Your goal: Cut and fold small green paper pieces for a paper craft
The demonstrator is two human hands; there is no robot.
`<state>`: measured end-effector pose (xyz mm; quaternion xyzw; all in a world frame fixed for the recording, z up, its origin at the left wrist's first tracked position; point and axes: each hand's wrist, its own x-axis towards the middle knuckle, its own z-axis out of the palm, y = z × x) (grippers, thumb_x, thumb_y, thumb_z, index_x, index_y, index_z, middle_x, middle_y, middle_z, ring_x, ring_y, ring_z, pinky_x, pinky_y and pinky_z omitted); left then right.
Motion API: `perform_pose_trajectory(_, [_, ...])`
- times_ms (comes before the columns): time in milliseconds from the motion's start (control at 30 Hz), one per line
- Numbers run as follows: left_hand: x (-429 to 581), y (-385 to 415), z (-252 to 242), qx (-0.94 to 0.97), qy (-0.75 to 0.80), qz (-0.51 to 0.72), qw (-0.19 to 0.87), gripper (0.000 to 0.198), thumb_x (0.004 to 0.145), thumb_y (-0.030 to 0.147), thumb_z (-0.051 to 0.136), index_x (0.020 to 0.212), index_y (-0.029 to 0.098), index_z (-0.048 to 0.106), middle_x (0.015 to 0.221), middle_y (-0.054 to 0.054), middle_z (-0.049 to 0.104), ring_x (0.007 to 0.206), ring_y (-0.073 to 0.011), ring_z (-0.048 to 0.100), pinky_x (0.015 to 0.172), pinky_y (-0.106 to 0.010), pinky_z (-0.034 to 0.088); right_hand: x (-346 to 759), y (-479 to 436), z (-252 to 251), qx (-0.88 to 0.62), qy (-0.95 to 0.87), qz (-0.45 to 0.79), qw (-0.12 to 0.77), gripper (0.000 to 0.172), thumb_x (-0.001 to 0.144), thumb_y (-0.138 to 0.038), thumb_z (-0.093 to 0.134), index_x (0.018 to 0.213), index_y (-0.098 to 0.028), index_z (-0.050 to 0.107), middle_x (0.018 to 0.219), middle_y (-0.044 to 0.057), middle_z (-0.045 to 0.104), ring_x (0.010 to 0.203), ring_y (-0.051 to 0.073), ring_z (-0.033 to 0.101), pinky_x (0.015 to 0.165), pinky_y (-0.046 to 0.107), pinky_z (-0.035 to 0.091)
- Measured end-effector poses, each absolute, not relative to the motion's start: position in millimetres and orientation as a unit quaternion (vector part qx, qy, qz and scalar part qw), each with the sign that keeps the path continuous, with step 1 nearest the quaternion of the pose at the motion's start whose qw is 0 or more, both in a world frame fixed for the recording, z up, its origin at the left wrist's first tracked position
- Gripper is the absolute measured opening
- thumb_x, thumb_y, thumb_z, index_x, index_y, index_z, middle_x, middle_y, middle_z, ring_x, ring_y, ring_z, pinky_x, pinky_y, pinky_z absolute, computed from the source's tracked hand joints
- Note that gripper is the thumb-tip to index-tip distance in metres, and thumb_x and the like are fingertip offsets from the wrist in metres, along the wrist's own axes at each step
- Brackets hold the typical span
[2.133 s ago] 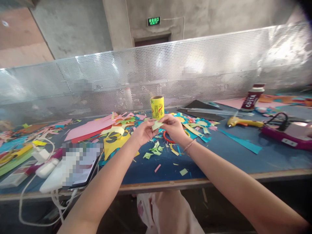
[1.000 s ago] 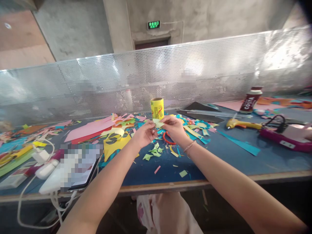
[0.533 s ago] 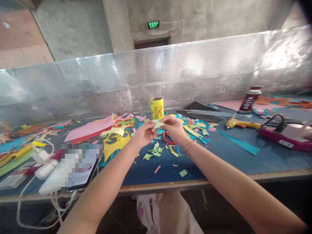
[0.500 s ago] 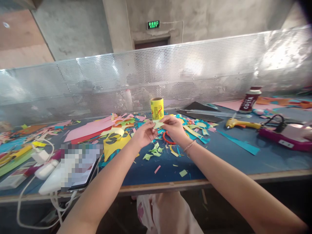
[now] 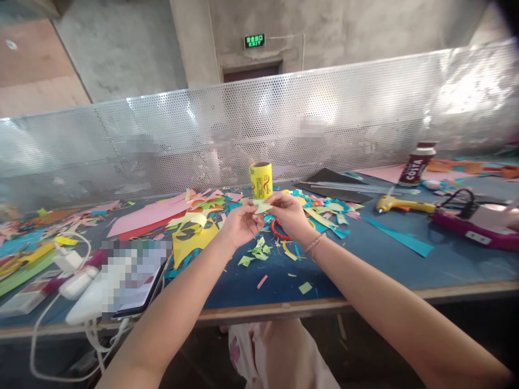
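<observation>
Between my two hands is a small pale green piece of paper, pinched from both sides. My left hand grips its left edge with thumb and fingertips. On the other side, my right hand pinches the right edge. Just behind the paper stands an upright yellow tape roll. Under my right wrist lie red scissor handles, partly hidden by the hand. Light green paper scraps are scattered on the blue table below my hands.
A yellow glue gun and a purple power strip lie at right, near a dark red bottle. To the left are a tablet, white cables and pink paper sheets. A perforated metal panel rises behind.
My fingers have shifted very slightly on the green paper, whose angle differs a little. Everything else stays where it was.
</observation>
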<state>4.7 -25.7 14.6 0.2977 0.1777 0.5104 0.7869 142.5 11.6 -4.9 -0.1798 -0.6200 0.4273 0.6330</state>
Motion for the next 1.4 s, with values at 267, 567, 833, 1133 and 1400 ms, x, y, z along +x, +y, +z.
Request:
perform_pose_trajectory(267, [5, -24, 15, 0.300, 0.192, 0.535, 0.766, 0.019, 0.062, 0.003, 0.053, 0.072, 0.018, 0.048, 0.057, 0.004, 0.048, 0.043, -0.0043, 0.039, 0.044, -0.016, 0.036, 141, 11, -5, -0.187, -0.631, 0.407, 0.633, 0.013, 0.058, -0.015, 0.071, 0.066, -0.020, 0.062, 0.067, -0.003, 0.062, 0.064, 0.011, 0.057, 0.065, 0.027, 0.046])
perform_pose_trajectory(567, [12, -24, 15, 0.354, 0.225, 0.621, 0.662, 0.013, 0.061, 0.006, 0.052, 0.068, 0.017, 0.051, 0.058, 0.005, 0.049, 0.046, -0.0031, 0.042, 0.049, -0.016, 0.037, 140, 11, -5, -0.205, -0.620, 0.408, 0.638, 0.013, 0.058, -0.018, 0.072, 0.067, -0.020, 0.063, 0.066, -0.002, 0.062, 0.064, 0.010, 0.056, 0.063, 0.026, 0.045])
perform_pose_trajectory(833, [17, -31, 14, 0.531, 0.281, 0.684, 0.414, 0.019, 0.060, 0.011, 0.063, 0.077, 0.020, 0.063, 0.075, 0.001, 0.063, 0.070, -0.0094, 0.056, 0.064, -0.020, 0.043, 130, -5, 5, -0.192, -0.478, 0.536, 0.669, 0.021, 0.052, -0.022, 0.076, 0.066, -0.021, 0.060, 0.060, -0.005, 0.057, 0.050, 0.006, 0.048, 0.046, 0.020, 0.037])
perform_pose_trajectory(1133, [18, -37, 10, 0.549, 0.318, 0.727, 0.262, 0.010, 0.065, 0.021, 0.068, 0.075, 0.021, 0.065, 0.077, 0.000, 0.066, 0.074, -0.0123, 0.061, 0.076, -0.027, 0.047, 124, -19, 10, -0.155, -0.447, 0.576, 0.667, 0.025, 0.049, -0.022, 0.077, 0.066, -0.021, 0.058, 0.061, -0.005, 0.056, 0.052, 0.006, 0.048, 0.045, 0.019, 0.037])
perform_pose_trajectory(1400, [24, -40, 9, 0.552, 0.300, 0.718, 0.301, 0.012, 0.067, 0.022, 0.066, 0.079, 0.021, 0.063, 0.082, -0.002, 0.066, 0.077, -0.0126, 0.061, 0.074, -0.026, 0.048, 124, -16, 9, -0.167, -0.453, 0.550, 0.681, 0.023, 0.051, -0.023, 0.076, 0.066, -0.022, 0.058, 0.064, -0.004, 0.060, 0.056, 0.008, 0.052, 0.049, 0.020, 0.041])
